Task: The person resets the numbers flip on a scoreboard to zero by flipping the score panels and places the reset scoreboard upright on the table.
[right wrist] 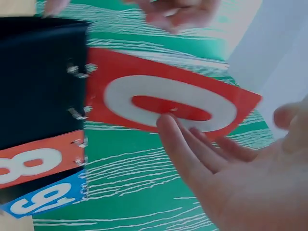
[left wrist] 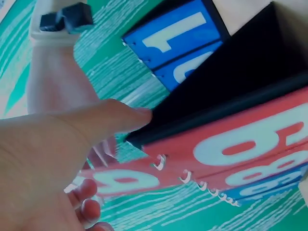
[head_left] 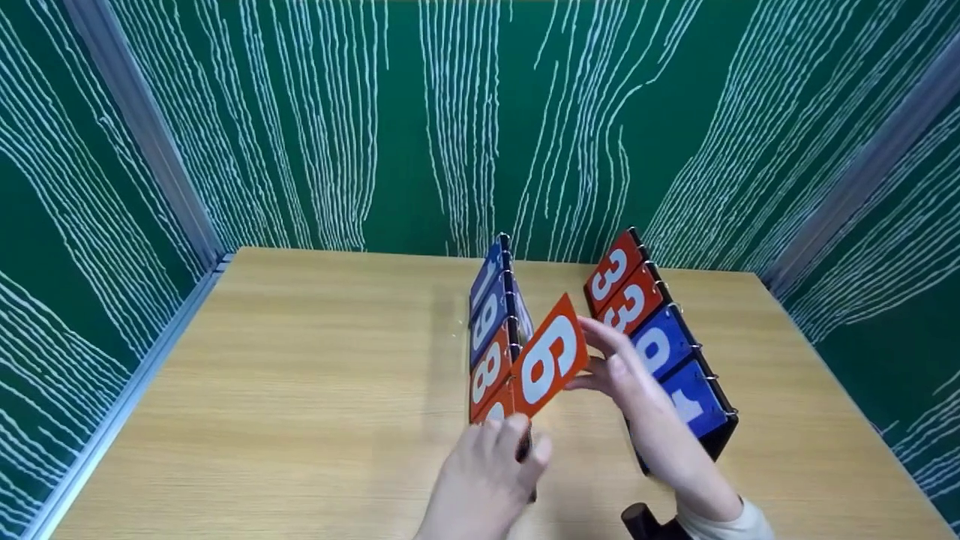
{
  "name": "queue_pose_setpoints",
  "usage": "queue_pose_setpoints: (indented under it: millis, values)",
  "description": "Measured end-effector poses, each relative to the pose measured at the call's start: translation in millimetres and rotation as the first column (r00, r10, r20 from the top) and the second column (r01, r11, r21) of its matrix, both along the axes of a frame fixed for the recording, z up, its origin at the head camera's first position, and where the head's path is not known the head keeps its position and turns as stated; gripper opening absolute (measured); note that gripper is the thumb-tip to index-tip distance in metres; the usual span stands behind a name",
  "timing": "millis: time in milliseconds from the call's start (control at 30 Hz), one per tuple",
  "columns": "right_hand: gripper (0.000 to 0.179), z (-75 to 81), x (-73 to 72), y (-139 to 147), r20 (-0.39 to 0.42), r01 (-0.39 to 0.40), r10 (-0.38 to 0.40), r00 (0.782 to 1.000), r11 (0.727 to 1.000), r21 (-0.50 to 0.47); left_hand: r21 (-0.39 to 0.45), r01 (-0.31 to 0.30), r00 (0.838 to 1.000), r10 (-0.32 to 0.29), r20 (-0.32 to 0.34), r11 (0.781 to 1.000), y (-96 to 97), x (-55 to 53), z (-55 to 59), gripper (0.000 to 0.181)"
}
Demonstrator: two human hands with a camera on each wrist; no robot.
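A flip scoreboard with blue and red number cards stands tent-like on the table. One red number card is lifted off its right side on the rings, a white 6 or 9 facing the head view. Its other side shows a white 0 in the right wrist view. Against that side, my right hand touches the card with extended fingers, the thumb apart. At the scoreboard's near end is my left hand, its thumb at the black stand's edge and its other fingers loosely bent beside the lifted card.
A second flip scoreboard with red 3s and blue cards stands to the right, close by the right forearm. The wooden table extends to the left. Green walls with white wavy lines and metal corner posts enclose it.
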State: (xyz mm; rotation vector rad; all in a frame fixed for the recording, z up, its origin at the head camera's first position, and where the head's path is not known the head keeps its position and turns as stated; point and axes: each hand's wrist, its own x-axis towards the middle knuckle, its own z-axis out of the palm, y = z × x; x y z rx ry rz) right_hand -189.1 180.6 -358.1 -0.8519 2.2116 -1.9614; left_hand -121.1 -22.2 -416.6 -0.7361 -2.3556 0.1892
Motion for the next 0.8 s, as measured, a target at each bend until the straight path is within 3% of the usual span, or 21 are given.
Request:
queue_pose_setpoints:
  millis: [33, 100, 233, 300, 333, 467, 667, 800]
  values:
    - [0.045, -0.8, 2.5, -1.7, -0.007, 0.011, -0.010, 1.000, 0.999, 0.042, -0.010, 0.019, 1.000, -0.019, -0.024, 1.000, 1.7, 0.1, -0.9, 0.069]
    - [0.048, -0.3, 11.0, -4.7, 0.001, 0.052, -0.052, 0.999, 0.989, 0.137, -0.005, 0.061, 0.989, -0.061, -0.132, 0.998, 5.6, -2.3, -4.9, 0.056]
    - [0.052, -5.8, 10.5, -9.2, -0.054, -0.030, 0.040, 0.998, 0.985, 0.173, 0.028, 0.125, 0.942, -0.110, -0.316, 0.992, 11.6, -9.5, -10.8, 0.026]
    - [0.053, -10.7, 7.0, -10.9, -0.067, -0.088, 0.101, 0.993, 0.979, 0.184, 0.042, 0.133, 0.926, -0.109, -0.361, 0.990, 13.1, -12.8, -11.9, 0.028]
    - [0.054, -13.3, 4.9, -11.6, -0.061, -0.114, 0.128, 0.990, 0.975, 0.192, 0.047, 0.134, 0.923, -0.108, -0.370, 0.990, 13.3, -14.2, -12.0, 0.032]
    - [0.054, -24.0, -4.8, -15.0, 0.003, -0.178, 0.182, 0.983, 0.958, 0.227, 0.068, 0.075, 0.939, -0.047, -0.341, 0.995, 12.4, -16.7, -12.1, 0.034]
    - [0.055, -39.4, -16.2, -18.2, 0.088, -0.200, 0.183, 0.979, 0.942, 0.269, 0.127, -0.034, 0.945, 0.073, -0.319, 0.991, 12.5, -20.1, -17.0, 0.030]
    - [0.053, -47.4, -21.1, -20.9, 0.095, -0.190, 0.168, 0.981, 0.930, 0.314, 0.163, -0.095, 0.952, 0.138, -0.272, 0.982, 12.0, -22.2, -21.6, 0.029]
